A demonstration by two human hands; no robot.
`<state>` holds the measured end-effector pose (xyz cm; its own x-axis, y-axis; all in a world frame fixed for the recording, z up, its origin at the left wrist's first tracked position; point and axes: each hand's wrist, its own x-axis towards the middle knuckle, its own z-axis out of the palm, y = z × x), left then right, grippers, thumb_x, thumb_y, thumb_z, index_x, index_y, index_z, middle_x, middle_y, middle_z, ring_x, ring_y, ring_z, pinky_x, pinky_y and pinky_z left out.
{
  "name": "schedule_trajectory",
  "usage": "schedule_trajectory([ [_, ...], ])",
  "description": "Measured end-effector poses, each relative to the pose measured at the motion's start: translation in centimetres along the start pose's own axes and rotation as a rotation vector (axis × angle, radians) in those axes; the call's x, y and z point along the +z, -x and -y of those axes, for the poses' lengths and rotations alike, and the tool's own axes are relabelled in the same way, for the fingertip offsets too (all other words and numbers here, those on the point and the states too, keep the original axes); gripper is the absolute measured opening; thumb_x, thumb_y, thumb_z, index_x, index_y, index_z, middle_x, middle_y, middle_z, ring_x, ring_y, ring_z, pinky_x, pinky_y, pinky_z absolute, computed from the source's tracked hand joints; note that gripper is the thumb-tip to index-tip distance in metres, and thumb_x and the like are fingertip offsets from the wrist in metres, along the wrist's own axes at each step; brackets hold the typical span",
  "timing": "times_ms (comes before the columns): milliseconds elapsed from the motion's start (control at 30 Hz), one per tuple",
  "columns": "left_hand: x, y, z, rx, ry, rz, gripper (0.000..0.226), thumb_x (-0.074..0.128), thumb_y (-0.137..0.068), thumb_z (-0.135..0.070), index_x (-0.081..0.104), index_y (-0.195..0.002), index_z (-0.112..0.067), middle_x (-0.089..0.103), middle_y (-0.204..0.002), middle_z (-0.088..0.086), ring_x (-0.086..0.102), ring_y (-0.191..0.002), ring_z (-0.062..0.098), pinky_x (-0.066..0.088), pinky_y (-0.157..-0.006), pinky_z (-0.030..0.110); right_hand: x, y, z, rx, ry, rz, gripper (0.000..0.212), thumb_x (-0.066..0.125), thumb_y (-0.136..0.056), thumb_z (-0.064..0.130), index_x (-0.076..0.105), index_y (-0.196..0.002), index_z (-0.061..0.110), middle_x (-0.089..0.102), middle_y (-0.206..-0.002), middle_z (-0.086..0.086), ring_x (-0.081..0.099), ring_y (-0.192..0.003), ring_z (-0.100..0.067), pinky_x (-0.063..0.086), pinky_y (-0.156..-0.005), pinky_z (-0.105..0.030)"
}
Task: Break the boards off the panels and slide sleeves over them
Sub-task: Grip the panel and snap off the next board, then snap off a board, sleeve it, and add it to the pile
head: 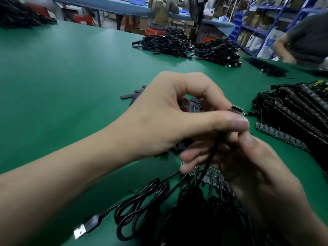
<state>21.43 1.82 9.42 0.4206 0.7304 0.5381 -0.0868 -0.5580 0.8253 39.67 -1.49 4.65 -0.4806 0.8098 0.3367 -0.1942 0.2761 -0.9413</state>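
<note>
Above the green table [71, 68], a worker's left hand [168, 112] pinches a small board [237, 109] between thumb and fingers [215, 96] while the right hand [248, 166] curls round its cable [211, 157], apparently steadying it for one of the sleeves [131, 95] piled behind

green table [71, 77]; black cables [142, 201]; black sleeves [132, 95]; blue shelving [252, 27].
</note>
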Motion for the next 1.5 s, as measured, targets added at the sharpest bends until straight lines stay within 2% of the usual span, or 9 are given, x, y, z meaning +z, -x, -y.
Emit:
schedule_trajectory([
  [67,-0.5,-0.4,0.4,-0.072,0.011,-0.015,0.016,0.079,-0.078,-0.026,0.071,-0.075,-0.012,0.067,-0.082,0.025,0.066,-0.07,0.035,0.052,-0.065,0.03,0.2,-0.1,0.6,0.033,0.037,-0.034,0.036,0.054,-0.101,0.049,0.071,-0.109,0.019,0.075,-0.084,-0.005,0.072,-0.071,-0.025,0.053,-0.073,-0.029],
  [167,-2.0,-1.3,2.3,-0.18,-0.215,-0.011,0.024,0.068,-0.09,-0.042,0.077,-0.093,-0.021,0.076,-0.092,0.005,0.069,-0.084,0.015,0.056,-0.083,0.032,-0.8,-0.5,2.2,0.01,0.103,-0.145,0.031,0.059,-0.093,0.05,0.073,-0.097,0.022,0.06,-0.061,0.006,0.058,-0.05,-0.013,0.048,-0.057,-0.024],
  [300,-4.7,-1.8,5.4,-0.29,-0.741,0.041,0.02,0.065,-0.095,-0.037,0.078,-0.103,-0.025,0.076,-0.094,-0.011,0.066,-0.082,-0.001,0.052,-0.084,0.027,-3.9,-1.6,5.8,0.117,0.22,-0.223,0.03,0.061,-0.085,0.05,0.072,-0.08,0.022,0.043,-0.05,0.008,0.037,-0.036,-0.006,0.041,-0.044,-0.017],
  [500,-4.8,-0.8,6.9,-0.314,-0.992,0.253,0.028,0.076,-0.08,-0.053,0.075,-0.102,-0.037,0.07,-0.085,-0.017,0.061,-0.077,-0.002,0.054,-0.078,0.028,-3.4,-2.5,3.8,0.427,0.993,-0.054,0.037,0.045,-0.098,0.05,0.072,-0.08,0.032,0.068,-0.068,0.013,0.053,-0.053,-0.004,0.039,-0.051,-0.02],
  [633,-4.2,-0.5,7.7,-0.25,-1.126,0.245,0.05,0.072,-0.077,-0.064,0.069,-0.12,-0.039,0.065,-0.103,-0.013,0.06,-0.095,0.011,0.051,-0.084,0.03,-1.6,-1.9,1.6,0.464,1.154,0.004,0.036,0.04,-0.093,0.051,0.067,-0.081,0.03,0.061,-0.07,0.018,0.056,-0.065,-0.005,0.041,-0.063,-0.025],
  [1033,-5.0,-0.5,7.2,-0.106,-1.135,0.363,0.032,0.069,-0.092,-0.036,0.068,-0.123,-0.043,0.066,-0.107,-0.015,0.061,-0.097,0.009,0.039,-0.075,0.023,-0.8,-0.5,0.4,0.234,1.027,-0.028,0.037,0.04,-0.102,0.051,0.066,-0.085,0.032,0.054,-0.059,0.017,0.054,-0.059,-0.004,0.037,-0.058,-0.014],
  [1233,-4.5,-0.1,7.7,0.076,-1.163,0.295,0.02,0.074,-0.087,-0.043,0.073,-0.106,-0.036,0.064,-0.098,-0.009,0.061,-0.097,0.018,0.049,-0.081,0.036,0.1,-0.4,-0.1,0.228,0.99,0.033,0.034,0.046,-0.1,0.047,0.068,-0.08,0.029,0.054,-0.057,0.025,0.053,-0.057,0.003,0.035,-0.055,-0.01],
  [1400,-4.7,-0.1,7.5,0.079,-1.004,0.238,0.012,0.079,-0.085,-0.038,0.076,-0.09,-0.027,0.064,-0.1,-0.007,0.06,-0.096,0.014,0.05,-0.082,0.037,0.0,0.0,-0.4,0.28,0.886,0.036,0.033,0.046,-0.101,0.052,0.071,-0.09,0.034,0.047,-0.048,0.014,0.04,-0.045,-0.002,0.03,-0.047,-0.015],
  [1500,-4.2,-0.4,6.7,-0.058,-0.694,0.189,0.009,0.08,-0.085,-0.027,0.075,-0.089,-0.021,0.074,-0.085,-0.009,0.07,-0.082,0.005,0.055,-0.078,0.031,-1.1,-0.5,-0.5,0.265,0.677,-0.189,0.03,0.051,-0.105,0.039,0.073,-0.087,0.029,0.071,-0.067,0.013,0.047,-0.044,0.0,0.034,-0.049,-0.015],
])
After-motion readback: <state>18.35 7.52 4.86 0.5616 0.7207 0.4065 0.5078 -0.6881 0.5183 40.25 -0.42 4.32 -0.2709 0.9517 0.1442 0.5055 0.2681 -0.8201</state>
